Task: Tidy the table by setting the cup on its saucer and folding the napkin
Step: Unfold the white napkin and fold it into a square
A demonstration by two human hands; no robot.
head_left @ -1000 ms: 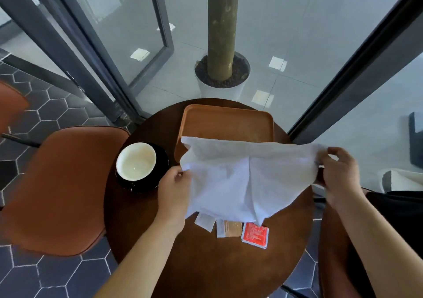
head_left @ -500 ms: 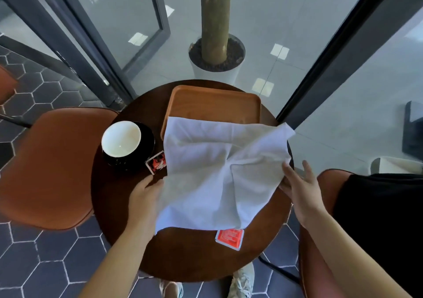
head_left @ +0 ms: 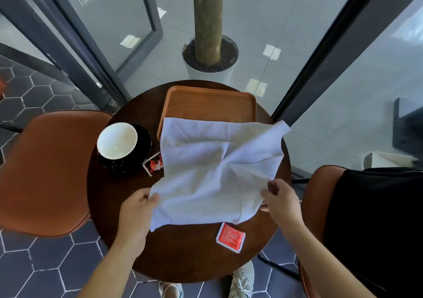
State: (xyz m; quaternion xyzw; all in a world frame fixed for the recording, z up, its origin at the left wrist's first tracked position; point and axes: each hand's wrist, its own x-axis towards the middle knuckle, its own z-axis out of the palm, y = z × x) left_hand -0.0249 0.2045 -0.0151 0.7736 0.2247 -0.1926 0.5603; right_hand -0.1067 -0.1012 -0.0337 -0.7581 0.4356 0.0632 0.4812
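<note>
White napkin (head_left: 215, 171), white-lined black cup (head_left: 117, 140), orange tray (head_left: 209, 103), red packet (head_left: 230, 237), dark-brown table (head_left: 183, 252).

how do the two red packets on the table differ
The far packet, beside the cup, shows a red, black and white picture; the near packet is plain orange-red with fine print. The far packet's right edge slips under the napkin; the near packet lies fully uncovered. Both are small, flat and rest on the table.
</note>
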